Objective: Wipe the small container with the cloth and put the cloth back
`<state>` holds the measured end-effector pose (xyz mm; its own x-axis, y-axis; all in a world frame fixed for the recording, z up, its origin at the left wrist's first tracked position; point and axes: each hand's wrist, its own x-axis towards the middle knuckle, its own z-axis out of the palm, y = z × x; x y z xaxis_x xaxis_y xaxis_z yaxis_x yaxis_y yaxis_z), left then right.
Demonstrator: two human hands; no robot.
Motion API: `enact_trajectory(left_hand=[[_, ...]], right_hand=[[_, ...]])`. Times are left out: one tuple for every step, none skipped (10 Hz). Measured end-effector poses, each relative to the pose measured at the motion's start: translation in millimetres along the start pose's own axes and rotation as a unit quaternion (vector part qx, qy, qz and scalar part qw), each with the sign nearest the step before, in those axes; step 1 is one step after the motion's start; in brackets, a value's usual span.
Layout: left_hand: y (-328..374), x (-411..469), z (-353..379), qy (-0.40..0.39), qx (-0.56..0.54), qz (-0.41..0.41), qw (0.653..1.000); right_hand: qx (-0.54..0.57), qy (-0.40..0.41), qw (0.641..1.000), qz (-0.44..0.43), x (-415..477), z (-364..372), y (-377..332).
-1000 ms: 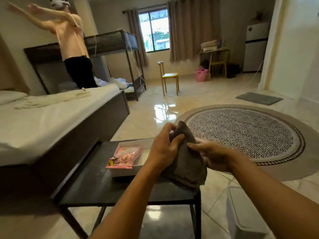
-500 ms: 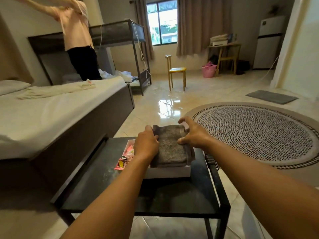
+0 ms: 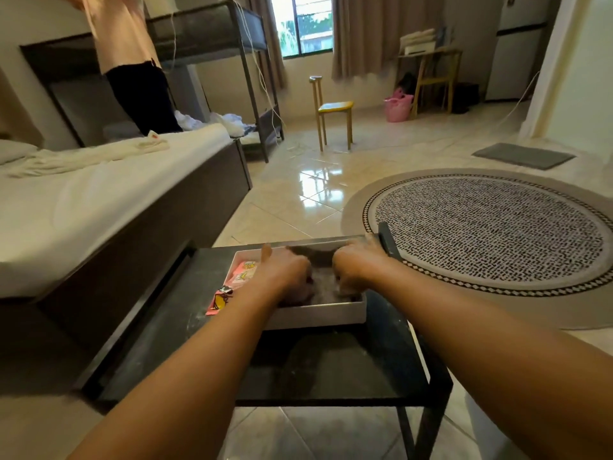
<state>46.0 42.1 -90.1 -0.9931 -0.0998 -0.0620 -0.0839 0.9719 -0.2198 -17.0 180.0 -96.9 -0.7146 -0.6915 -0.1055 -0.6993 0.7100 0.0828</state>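
Note:
A shallow white box (image 3: 318, 315) sits on the black side table (image 3: 331, 370). A folded grey-brown cloth (image 3: 323, 260) lies inside its right half. My left hand (image 3: 285, 275) presses down on the cloth's left side, and my right hand (image 3: 356, 265) holds its right side. Both hands are curled over the cloth, which is mostly hidden under them. Pink snack packets (image 3: 243, 272) fill the box's left part. The small container is not visible.
A loose pink and yellow packet (image 3: 219, 302) lies on the table left of the box. A bed (image 3: 99, 207) stands to the left, a round patterned rug (image 3: 491, 230) to the right. Another person (image 3: 132, 61) stands by the bunk bed. A yellow chair (image 3: 331, 111) stands further back.
The cloth was held up in both hands above the table, then brought down into the white box. My hands now press it lower into the box.

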Motion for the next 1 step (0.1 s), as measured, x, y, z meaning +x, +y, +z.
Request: enact_trajectory(left_hand=[[1.0,-12.8,-10.9,0.026,-0.063,-0.004,0.998]], right_hand=[[0.097,0.023,0.995,-0.009,-12.6,-13.9,10.1]])
